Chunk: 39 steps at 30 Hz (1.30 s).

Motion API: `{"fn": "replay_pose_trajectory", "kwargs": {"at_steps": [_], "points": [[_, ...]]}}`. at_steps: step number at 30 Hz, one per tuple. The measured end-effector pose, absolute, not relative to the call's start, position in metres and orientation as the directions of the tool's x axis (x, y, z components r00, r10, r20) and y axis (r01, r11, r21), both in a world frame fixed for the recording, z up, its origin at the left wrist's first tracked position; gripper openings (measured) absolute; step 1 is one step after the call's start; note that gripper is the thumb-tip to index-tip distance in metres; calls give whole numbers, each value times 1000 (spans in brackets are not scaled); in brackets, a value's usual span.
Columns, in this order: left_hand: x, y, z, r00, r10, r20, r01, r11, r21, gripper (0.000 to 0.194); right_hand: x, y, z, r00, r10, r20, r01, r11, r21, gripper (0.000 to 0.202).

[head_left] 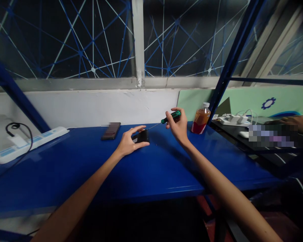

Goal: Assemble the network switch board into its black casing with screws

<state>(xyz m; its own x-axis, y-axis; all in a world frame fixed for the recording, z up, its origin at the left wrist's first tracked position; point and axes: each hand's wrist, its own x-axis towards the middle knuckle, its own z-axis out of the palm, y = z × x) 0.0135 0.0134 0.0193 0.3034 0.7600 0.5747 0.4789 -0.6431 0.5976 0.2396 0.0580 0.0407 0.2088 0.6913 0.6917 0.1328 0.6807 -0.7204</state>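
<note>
My left hand (129,143) grips a small black box-shaped device (141,136) between thumb and fingers, low over the blue table (151,171). In my right hand (178,126) is a screwdriver (171,117) with a green and black handle, held by the fingers. Its thin shaft slants down to the left, and the tip is at the upper right corner of the device. Whether the tip sits in a screw is too small to tell. A few tiny specks lie on the table just right of the device.
A dark smartphone (111,130) lies behind my left hand. At the left stands a white power strip (31,145) with a black cable. A bottle of orange-brown drink (201,118) is at the back right, by a blue frame post (232,57). Another person's hand (296,121) shows far right.
</note>
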Motion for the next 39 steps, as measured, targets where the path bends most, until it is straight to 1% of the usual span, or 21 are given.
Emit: {"fn": "replay_pose_trajectory", "kwargs": {"at_steps": [2,5,7,9,13,15,16,19,21,23,27,29,31,35,39], "points": [[13,13,19,309,758,575,482,-645,593,63,243,60,41,153,718,679,108,671,-733,33],[13,13,20,309,759,573,485,-644,592,63,246,65,41,65,757,651,-25,653,-757,34],[13,12,21,310,761,570,485,-642,593,63,246,67,41,44,764,643,-61,645,-762,34],[14,12,21,312,761,569,483,-642,595,64,245,65,41,69,756,651,-29,654,-756,31],[14,12,21,309,761,570,474,-643,601,64,246,59,43,160,698,698,173,676,-716,28],[13,12,21,306,760,573,472,-644,603,64,249,58,43,149,690,708,222,674,-704,27],[13,12,20,303,761,574,472,-643,603,63,251,59,43,123,700,704,204,676,-708,26],[13,12,20,293,771,566,462,-632,622,62,255,64,41,21,736,677,44,676,-736,27],[14,13,20,288,779,557,446,-624,642,62,255,68,41,-12,750,662,-19,661,-750,29],[14,13,20,287,783,552,433,-621,654,62,254,69,40,5,755,656,6,656,-755,30],[14,13,19,291,785,547,425,-618,661,63,253,66,39,93,716,692,177,672,-719,27],[14,14,19,290,787,544,421,-616,666,63,256,67,38,89,701,708,243,674,-698,26],[13,14,18,284,793,539,416,-609,676,63,259,69,37,52,703,709,257,677,-690,25],[12,15,18,267,804,531,401,-594,698,61,261,74,35,3,710,704,208,688,-695,26],[13,14,18,271,805,528,387,-593,706,61,256,68,38,65,688,722,237,693,-681,27]]}}
